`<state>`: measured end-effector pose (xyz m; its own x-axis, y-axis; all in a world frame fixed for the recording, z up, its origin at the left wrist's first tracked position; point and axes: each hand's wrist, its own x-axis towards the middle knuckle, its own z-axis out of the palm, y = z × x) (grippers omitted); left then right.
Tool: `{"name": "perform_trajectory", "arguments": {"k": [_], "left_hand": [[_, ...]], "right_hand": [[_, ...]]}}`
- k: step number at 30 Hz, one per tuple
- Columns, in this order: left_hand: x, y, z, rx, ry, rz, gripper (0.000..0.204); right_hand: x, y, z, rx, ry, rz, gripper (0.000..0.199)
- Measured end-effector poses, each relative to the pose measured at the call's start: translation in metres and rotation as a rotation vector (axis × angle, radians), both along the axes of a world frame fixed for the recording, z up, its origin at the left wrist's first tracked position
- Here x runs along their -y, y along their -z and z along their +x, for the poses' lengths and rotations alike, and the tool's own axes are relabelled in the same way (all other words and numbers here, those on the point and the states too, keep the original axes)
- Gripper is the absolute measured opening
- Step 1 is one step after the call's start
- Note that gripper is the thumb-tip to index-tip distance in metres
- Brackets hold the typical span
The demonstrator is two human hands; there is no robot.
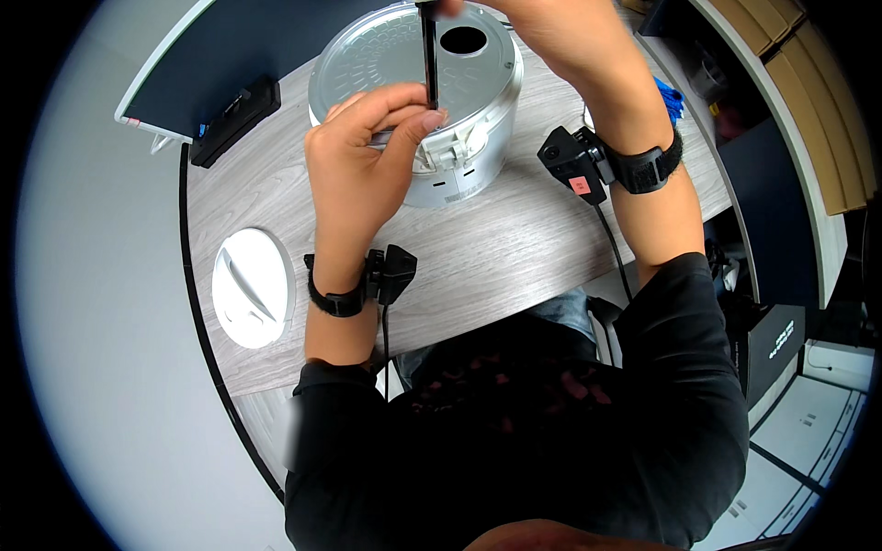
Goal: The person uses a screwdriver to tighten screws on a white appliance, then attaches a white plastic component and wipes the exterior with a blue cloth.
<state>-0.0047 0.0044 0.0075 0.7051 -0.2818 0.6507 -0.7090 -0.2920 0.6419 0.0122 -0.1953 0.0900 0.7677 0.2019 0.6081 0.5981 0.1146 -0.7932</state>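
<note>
Sitting on the counter (496,262): white pot (487,170), silver top plate (386,50). Black rod (430,60), probably a screwdriver, near-upright at the pot's near rim. Left hand (363,151): thumb and forefinger close together by rod's lower end; can't tell if that grip pinches it. Right hand (450,8) at upper end, mostly cut off, grip unreadable. Rod looks stiff, light, slick: hold up top, steady low. Pot likely bulky; rim bracket (450,151) looks brittle, take the body.
</note>
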Motion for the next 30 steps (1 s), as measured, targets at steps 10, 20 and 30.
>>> {"name": "perform_trajectory", "arguments": {"k": [10, 20, 30], "left_hand": [[-0.003, -0.004, 0.002, 0.063, 0.012, 0.059, 0.014], [-0.011, -0.009, 0.004, 0.042, 0.108, 0.103, 0.023], [0.0, -0.006, 0.001, 0.082, 0.018, 0.061, 0.022]], "right_hand": [[-0.004, -0.005, -0.009, -0.023, 0.045, -0.067, 0.024], [-0.005, 0.001, -0.007, 0.087, 0.029, -0.028, 0.025], [-0.024, -0.01, -0.016, 0.07, 0.109, -0.163, 0.033]]}}
